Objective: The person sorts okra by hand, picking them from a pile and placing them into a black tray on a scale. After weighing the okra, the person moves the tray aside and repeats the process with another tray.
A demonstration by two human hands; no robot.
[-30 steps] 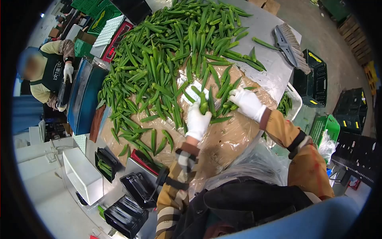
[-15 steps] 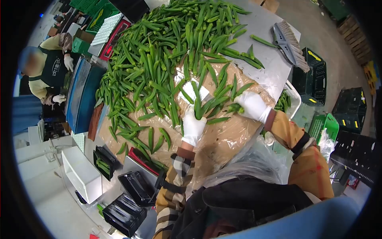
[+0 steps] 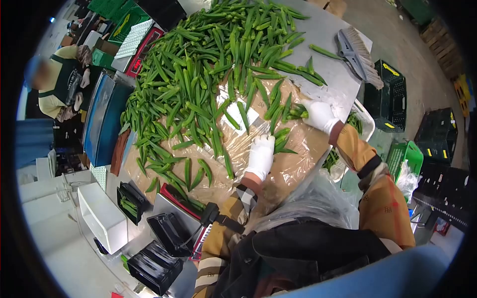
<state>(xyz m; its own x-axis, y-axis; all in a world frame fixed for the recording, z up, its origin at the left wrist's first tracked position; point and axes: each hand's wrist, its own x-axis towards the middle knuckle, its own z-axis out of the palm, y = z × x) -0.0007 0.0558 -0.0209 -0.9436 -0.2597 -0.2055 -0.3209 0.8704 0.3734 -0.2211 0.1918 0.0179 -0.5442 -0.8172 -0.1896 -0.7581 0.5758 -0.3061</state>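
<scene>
A big heap of green okra pods covers the metal table and spills onto a brown sheet under clear plastic. My left hand, in a white glove, lies on the plastic and closes over the ends of a few okra pods that fan out to its right. My right hand, also gloved, grips a small bunch of okra near the table's right edge. Both sleeves are tan plaid.
A brush lies at the table's far right. Black trays, a white box and a scale sit at the near left. A co-worker stands beside a blue machine. Crates and a white basket stand on the right.
My left hand has come down and to the right onto the plastic with its pods. My right hand has moved up and right with a small bunch.
</scene>
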